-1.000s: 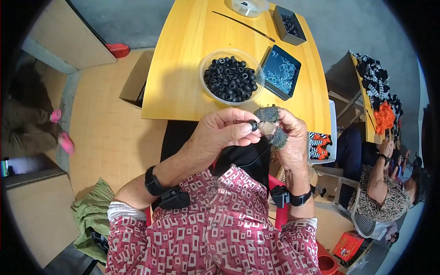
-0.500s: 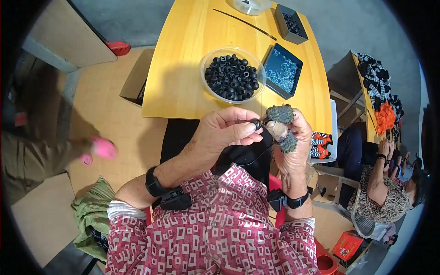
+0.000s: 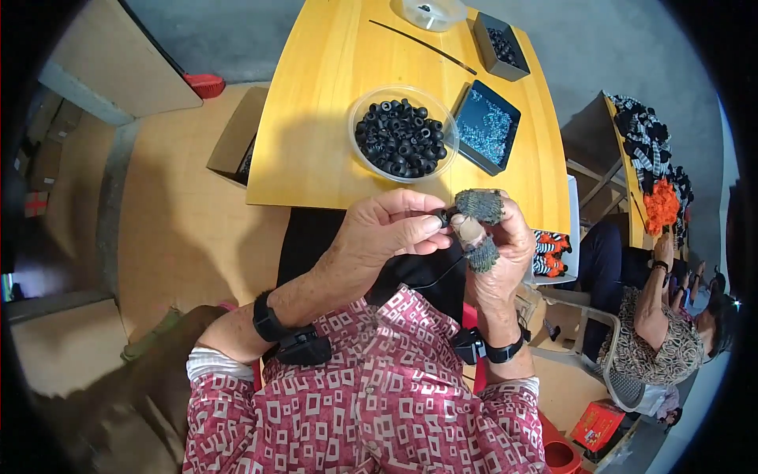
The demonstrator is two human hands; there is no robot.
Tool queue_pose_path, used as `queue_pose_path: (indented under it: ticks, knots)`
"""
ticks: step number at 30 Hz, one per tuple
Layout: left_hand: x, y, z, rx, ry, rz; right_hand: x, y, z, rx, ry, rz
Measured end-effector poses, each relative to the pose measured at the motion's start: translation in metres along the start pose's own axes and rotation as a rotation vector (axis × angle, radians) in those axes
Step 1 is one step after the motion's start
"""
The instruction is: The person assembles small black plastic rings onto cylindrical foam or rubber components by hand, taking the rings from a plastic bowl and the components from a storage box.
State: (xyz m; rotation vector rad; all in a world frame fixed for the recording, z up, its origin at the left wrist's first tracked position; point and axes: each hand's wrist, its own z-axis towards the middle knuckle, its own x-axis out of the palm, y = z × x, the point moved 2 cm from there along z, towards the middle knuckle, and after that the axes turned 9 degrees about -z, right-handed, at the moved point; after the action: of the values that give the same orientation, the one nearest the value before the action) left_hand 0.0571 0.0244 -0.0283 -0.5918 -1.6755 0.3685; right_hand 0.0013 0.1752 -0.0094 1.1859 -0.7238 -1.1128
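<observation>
My left hand [image 3: 391, 227] pinches a small black ring bead [image 3: 442, 218] between thumb and fingertips, just in front of my chest. My right hand [image 3: 496, 241] meets it from the right; grey knitted finger guards [image 3: 479, 205] cover two of its fingers. A thin black cord [image 3: 440, 272] hangs down from between the hands. On the yellow table [image 3: 316, 118] ahead stands a clear round bowl [image 3: 404, 134] full of black ring beads. Beside the bowl lies a dark square tray [image 3: 488, 125] with small shiny pieces.
A second dark tray [image 3: 501, 46], a thin black rod [image 3: 422, 46] and a clear tub [image 3: 430, 11] lie at the table's far end. A cardboard box [image 3: 234, 138] sits on the floor at left. Another person [image 3: 655, 316] sits at right by a table with striped and orange items.
My hands stay together at the table's edge; the right hand's covered fingers shifted slightly. The person with pink items at far left has gone from view.
</observation>
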Motion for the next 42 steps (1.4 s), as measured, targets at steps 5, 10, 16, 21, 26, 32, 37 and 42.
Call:
queue_pose_path:
  ticks: [5,10,16,21,26,32,37,42]
  knots:
    - [-0.002,0.0,0.0,0.006,0.006,0.013,0.004,0.003,-0.001,-0.063,-0.003,-0.114]
    - [-0.004,0.001,-0.001,-0.001,-0.033,-0.014,0.006,-0.001,-0.005,-0.069,-0.033,-0.141]
    - [-0.008,0.005,0.0,-0.04,-0.05,-0.008,0.004,-0.004,-0.007,-0.113,-0.027,-0.236]
    - [-0.007,0.003,-0.002,-0.054,-0.05,0.006,0.0,-0.008,-0.009,-0.09,-0.019,-0.222]
    - [-0.01,0.007,0.0,-0.046,-0.044,0.002,-0.001,-0.013,-0.011,-0.108,-0.025,-0.272]
    - [-0.012,0.01,0.0,-0.017,-0.023,-0.001,-0.002,-0.003,-0.005,-0.097,0.052,-0.231]
    - [-0.009,0.009,-0.001,0.023,0.025,0.048,-0.008,0.012,0.004,-0.078,0.161,-0.302]
    - [-0.006,0.008,-0.003,-0.01,0.022,0.06,-0.014,0.013,0.01,-0.117,0.254,-0.331]
